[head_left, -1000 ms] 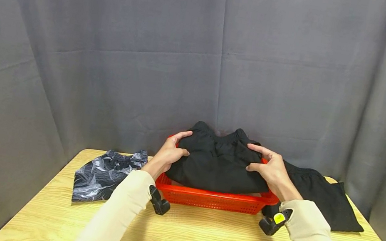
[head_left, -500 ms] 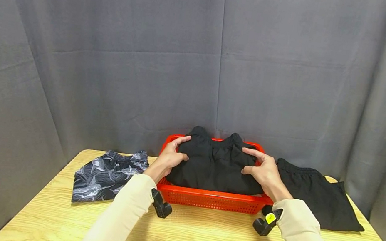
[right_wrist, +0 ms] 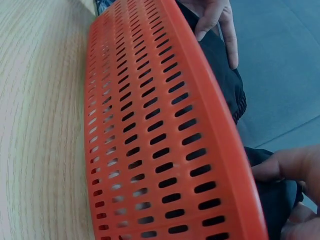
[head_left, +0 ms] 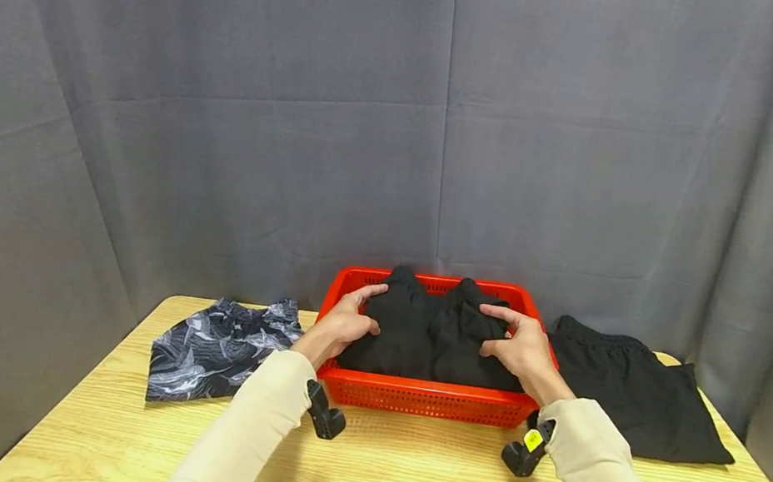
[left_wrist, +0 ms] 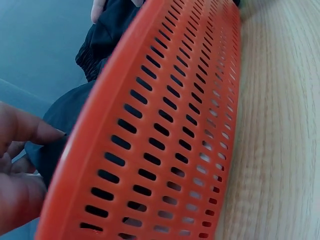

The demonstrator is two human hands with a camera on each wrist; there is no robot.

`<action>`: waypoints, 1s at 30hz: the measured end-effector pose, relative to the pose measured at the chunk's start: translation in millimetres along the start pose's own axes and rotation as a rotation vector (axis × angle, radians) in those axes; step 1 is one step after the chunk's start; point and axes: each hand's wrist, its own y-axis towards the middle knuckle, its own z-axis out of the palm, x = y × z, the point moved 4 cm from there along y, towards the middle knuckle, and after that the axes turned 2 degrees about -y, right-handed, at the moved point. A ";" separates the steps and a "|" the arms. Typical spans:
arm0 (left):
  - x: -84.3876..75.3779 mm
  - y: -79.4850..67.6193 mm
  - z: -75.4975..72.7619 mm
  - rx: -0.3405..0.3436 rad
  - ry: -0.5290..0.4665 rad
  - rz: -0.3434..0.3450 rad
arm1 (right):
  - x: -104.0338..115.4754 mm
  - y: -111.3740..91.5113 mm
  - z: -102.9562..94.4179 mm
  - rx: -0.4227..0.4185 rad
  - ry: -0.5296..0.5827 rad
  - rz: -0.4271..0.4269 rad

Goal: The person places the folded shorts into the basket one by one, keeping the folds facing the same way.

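Note:
Black shorts [head_left: 409, 337] with a gathered waistband lie bunched inside a red perforated plastic basket [head_left: 422, 397]. On their left side my left hand [head_left: 343, 323] grips the cloth between thumb and fingers. My right hand [head_left: 519, 348] does the same at the right side. In the left wrist view, the fingers of the left hand [left_wrist: 22, 145] pinch dark fabric just behind the basket's rim. The right wrist view shows the right hand [right_wrist: 295, 175] on the cloth beyond the rim, with part of the palm cut off by the frame.
Patterned black-and-grey shorts [head_left: 217, 353] lie flat left of the basket. Another black garment [head_left: 635, 398] with an elastic waist lies to the right, its near-left part behind the basket and right arm. A grey curtain [head_left: 407, 109] hangs behind the wooden table [head_left: 409, 481].
Both hands have lowered the black shorts deeper into the basket and moved slightly closer together. The basket's back rim, covered earlier, now shows. The garments at either side stay put.

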 end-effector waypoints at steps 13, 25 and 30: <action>6.7 2.4 1.7 -0.016 0.014 -0.008 | -1.8 3.6 7.3 0.049 -0.012 0.018; 7.6 1.2 0.4 -0.078 0.169 0.048 | -7.5 5.2 9.1 0.018 -0.067 0.012; 9.5 2.0 -1.2 -0.106 0.245 0.070 | -9.4 4.3 8.5 0.035 -0.092 -0.004</action>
